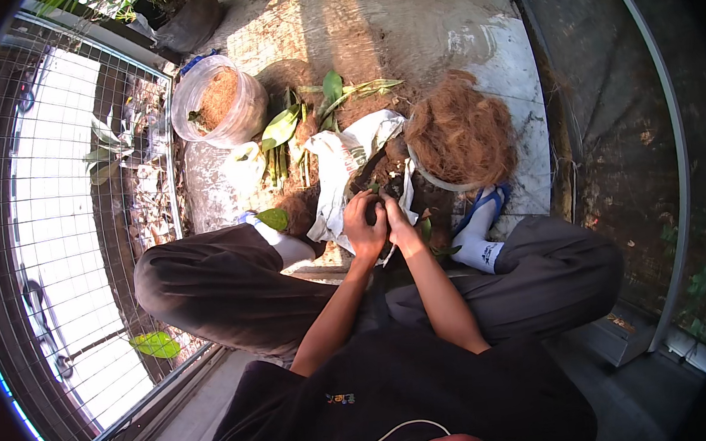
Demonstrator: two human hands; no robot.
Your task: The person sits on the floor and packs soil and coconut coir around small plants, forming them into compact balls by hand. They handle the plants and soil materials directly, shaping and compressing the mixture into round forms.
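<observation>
My left hand and my right hand are cupped together between my knees, fingers curled toward each other. Whatever they enclose is hidden by the fingers; only a dark gap shows between the thumbs. Both are over the near side of an opened white sack. Dark soil shows in the sack's mouth, just beyond my fingertips. To the right of the sack, a round pot is heaped with brown coconut fibre. Green leafy plants with long stems lie to the left, beyond the sack.
A clear plastic tub with brown fibre stands at the far left. Wire mesh fencing runs along the left, and a dark framed panel along the right. A potted plant is at the back left. Loose soil marks the floor.
</observation>
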